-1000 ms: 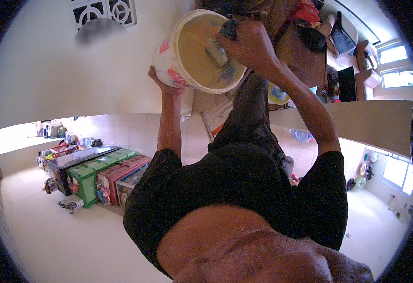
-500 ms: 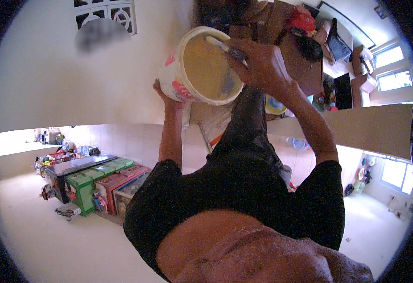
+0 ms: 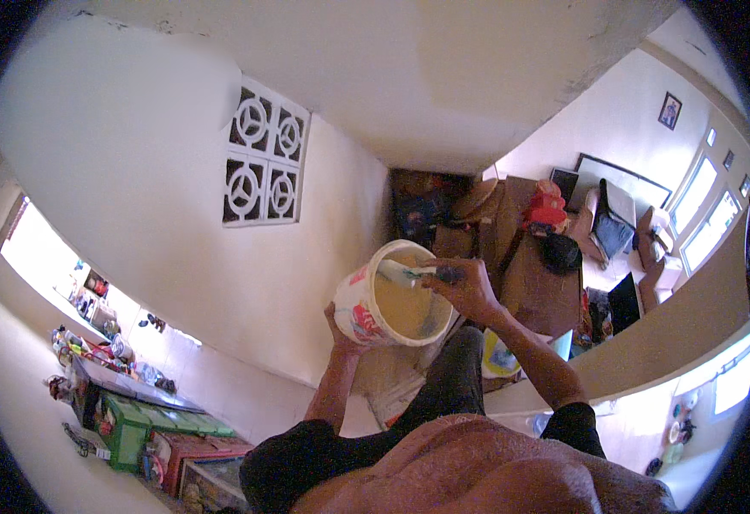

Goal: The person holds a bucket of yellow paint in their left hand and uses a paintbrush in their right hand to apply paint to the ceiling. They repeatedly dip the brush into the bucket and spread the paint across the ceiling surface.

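My left hand (image 3: 342,332) supports a white bucket (image 3: 360,310) with red print from its left side, fingers against the outer wall. The bucket leans so that its mouth faces up toward me. Cream-yellow paint (image 3: 405,310) shows inside, with a grey-blue smear near the lower right rim. Over the bucket's right rim, my right hand (image 3: 467,289) is closed round a paintbrush (image 3: 399,273). The brush's pale end points left over the paint; whether it touches the paint I cannot tell. Part of the brush is hidden by my fingers.
A pale wall with a white vent block (image 3: 264,158) rises on the left. Beyond the bucket stand brown furniture (image 3: 539,295), a red bundle (image 3: 546,210) and a dark round object (image 3: 561,254). Green drawers (image 3: 131,433) are lower left. A yellow-and-white container (image 3: 498,355) stands by my leg.
My view has tilted up, showing more wall and the whole vent block. Bucket and hands now appear lower in the picture. The brush stays in my right hand over the bucket.
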{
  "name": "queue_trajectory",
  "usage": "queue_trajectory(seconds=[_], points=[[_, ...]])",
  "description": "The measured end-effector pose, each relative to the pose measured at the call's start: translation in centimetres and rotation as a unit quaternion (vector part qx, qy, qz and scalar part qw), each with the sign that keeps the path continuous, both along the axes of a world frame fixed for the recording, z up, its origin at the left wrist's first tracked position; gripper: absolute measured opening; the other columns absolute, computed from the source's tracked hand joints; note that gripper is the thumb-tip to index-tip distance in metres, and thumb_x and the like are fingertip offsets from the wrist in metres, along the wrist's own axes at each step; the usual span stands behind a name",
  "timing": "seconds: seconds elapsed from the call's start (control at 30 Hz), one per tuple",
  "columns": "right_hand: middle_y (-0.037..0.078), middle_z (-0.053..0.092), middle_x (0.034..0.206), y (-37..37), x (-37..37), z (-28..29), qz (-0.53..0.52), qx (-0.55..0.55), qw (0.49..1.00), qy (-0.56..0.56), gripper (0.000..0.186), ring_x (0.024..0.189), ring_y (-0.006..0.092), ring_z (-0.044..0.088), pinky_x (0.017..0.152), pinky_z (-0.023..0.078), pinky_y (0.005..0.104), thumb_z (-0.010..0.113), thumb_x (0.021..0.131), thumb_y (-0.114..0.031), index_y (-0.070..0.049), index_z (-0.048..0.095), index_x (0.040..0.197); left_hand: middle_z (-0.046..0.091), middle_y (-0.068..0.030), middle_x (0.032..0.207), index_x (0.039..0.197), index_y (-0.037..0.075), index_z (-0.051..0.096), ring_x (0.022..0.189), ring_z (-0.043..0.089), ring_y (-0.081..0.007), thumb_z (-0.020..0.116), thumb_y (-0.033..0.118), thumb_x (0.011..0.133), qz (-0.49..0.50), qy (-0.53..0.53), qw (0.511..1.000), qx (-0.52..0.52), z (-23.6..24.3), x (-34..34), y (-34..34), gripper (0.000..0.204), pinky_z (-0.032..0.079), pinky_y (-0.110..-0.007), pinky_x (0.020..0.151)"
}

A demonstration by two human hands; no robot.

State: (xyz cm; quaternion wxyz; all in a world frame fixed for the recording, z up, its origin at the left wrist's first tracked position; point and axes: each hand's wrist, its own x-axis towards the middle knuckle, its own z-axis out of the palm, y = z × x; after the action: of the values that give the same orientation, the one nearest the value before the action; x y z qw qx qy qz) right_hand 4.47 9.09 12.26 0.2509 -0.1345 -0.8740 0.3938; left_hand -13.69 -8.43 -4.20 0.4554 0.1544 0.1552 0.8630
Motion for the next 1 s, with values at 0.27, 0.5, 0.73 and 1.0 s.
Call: queue_trajectory(seconds=[0.27,0.5,0.73,1.0], points=[[0.015,0.071,0.092,0.1,2.0,0.5,-0.008,0.063,0.99,0.124,0.023,0.079,0.0235,0.07,0.071,0.056,0.0336,0.071,0.083,-0.009,0.0,0.068,0.104,0.045,-0.0102,0.141,0.143,0.014,0.036,0.124,0.047,-0.0325,0.042,0.066,0.081,0.025,-0.032,0.999,-0.003,-1.4,-0.7,-0.4,0.082,0.044,-0.05,0.097],[0.01,0.071,0.081,-0.1,0.5,-1.5,0.033,-0.271,0.962,0.029,0.019,0.073,0.0166,0.068,0.067,0.056,0.0322,0.07,0.084,-0.014,0.003,0.069,0.094,0.046,-0.011,0.139,0.141,0.012,0.038,0.125,0.045,-0.0338,0.041,0.067,0.081,0.048,-0.017,0.998,-0.029,-0.5,-0.7,0.0,0.082,0.038,-0.052,0.103],[0.006,0.072,0.088,-0.5,-2.1,5.8,-0.018,-0.18,0.953,0.243,0.017,0.078,0.0143,0.067,0.072,0.055,0.0305,0.071,0.083,-0.011,0.0,0.07,0.096,0.047,-0.0113,0.138,0.141,0.012,0.039,0.126,0.044,-0.035,0.04,0.069,0.081,0.066,-0.06,0.996,-0.019,-4.9,-1.8,-2.0,0.083,0.035,-0.054,0.106],[0.008,0.07,0.095,0.8,-18.5,19.4,-0.017,0.199,0.838,0.507,0.026,0.075,0.0119,0.065,0.066,0.053,0.0275,0.072,0.083,-0.01,-0.005,0.069,0.108,0.046,-0.01,0.14,0.141,0.014,0.039,0.126,0.044,-0.0361,0.042,0.07,0.078,0.007,-0.077,0.988,0.136,-5.4,-1.5,-5.4,0.085,0.037,-0.056,0.102]])
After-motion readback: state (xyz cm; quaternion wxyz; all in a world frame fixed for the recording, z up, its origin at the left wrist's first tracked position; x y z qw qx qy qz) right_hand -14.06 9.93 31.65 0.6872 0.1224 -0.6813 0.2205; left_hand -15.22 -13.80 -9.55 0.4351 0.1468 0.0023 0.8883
